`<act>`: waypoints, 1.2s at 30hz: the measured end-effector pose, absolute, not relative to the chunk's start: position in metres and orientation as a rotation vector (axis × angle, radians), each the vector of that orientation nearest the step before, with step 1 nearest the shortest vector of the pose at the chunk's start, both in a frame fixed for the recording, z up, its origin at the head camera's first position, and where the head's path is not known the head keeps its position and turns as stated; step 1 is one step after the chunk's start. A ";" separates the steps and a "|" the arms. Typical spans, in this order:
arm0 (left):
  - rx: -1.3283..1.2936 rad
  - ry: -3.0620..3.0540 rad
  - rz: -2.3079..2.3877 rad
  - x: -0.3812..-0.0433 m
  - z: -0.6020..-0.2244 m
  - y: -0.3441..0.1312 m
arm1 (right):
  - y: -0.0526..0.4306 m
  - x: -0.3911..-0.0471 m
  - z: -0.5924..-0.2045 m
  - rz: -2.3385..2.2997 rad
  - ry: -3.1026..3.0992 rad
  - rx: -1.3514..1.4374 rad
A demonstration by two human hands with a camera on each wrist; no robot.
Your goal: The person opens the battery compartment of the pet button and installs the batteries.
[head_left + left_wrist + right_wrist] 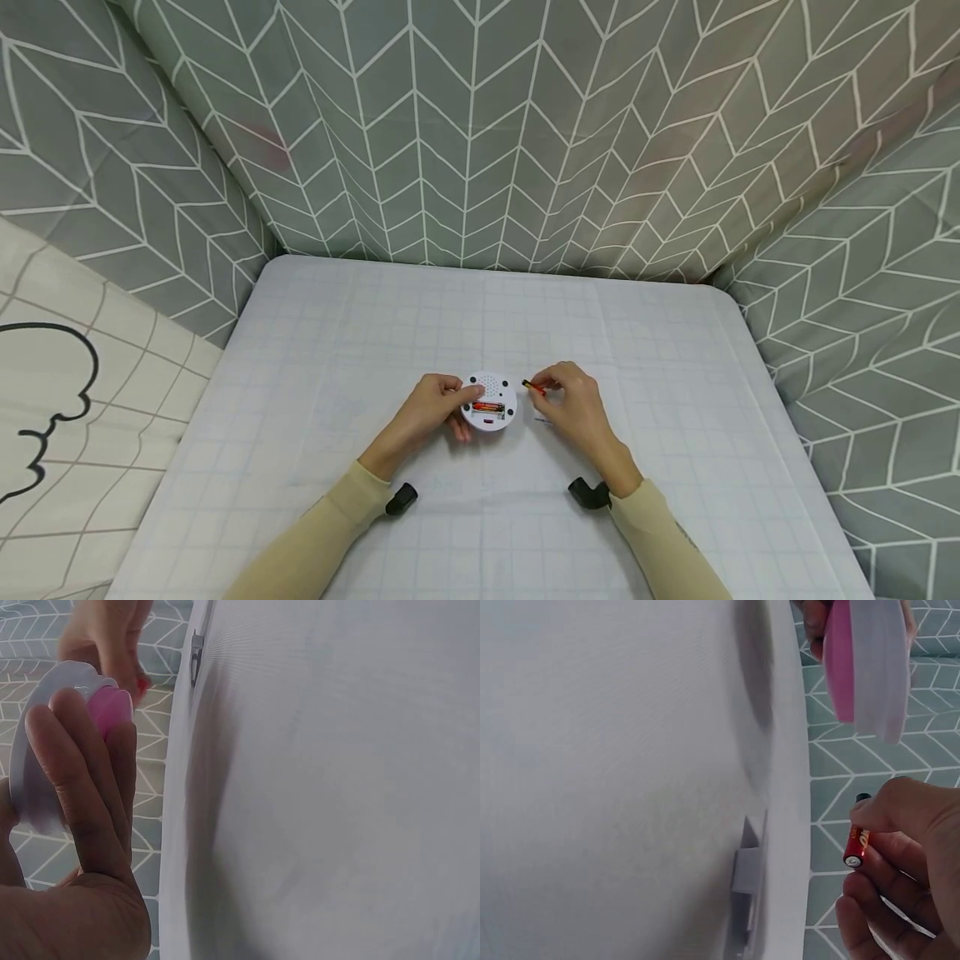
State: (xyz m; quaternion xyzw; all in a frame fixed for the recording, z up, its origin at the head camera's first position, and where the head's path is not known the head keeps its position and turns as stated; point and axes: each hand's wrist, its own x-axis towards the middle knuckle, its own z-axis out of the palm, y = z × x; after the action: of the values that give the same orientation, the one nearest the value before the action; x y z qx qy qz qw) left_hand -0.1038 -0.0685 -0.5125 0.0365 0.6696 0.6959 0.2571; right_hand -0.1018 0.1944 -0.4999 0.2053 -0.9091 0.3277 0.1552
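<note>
My left hand [429, 410] grips a round white device [491, 423] by its left side, thumb on top. Its back faces up, with speaker holes, small dark feet and an uncovered battery compartment. A red-orange battery [487, 407] lies inside that compartment. The device's pink underside [840, 664] shows in the right wrist view. Just to the right of it, my right hand [576, 410] pinches a loose red battery [857, 841] with a black end between thumb and finger. Beneath the right hand, a small white plastic cover [748, 871] lies on the table.
A white cloth with a faint grid covers the table [420, 317]. Grey chevron-patterned curtains [480, 150] stand behind and at the sides. A black wrist camera sits by each sleeve, the left one [402, 499] and the right one [588, 493].
</note>
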 end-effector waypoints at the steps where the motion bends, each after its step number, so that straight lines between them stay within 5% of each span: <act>1: 0.098 1.818 1.886 -0.104 -0.513 -0.068 | 0.194 -0.101 -0.499 0.943 -2.589 0.598; 36: 0.113 1.849 1.880 -0.104 -0.516 -0.070 | 0.163 -0.082 -0.484 1.130 -2.342 1.013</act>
State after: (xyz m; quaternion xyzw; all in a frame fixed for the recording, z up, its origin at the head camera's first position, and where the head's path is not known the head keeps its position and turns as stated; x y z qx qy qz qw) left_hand -0.1044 -0.0700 -0.5162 0.0414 0.6787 0.6900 0.2483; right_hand -0.0824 0.1629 -0.4842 0.3574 -0.8264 0.3986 0.1745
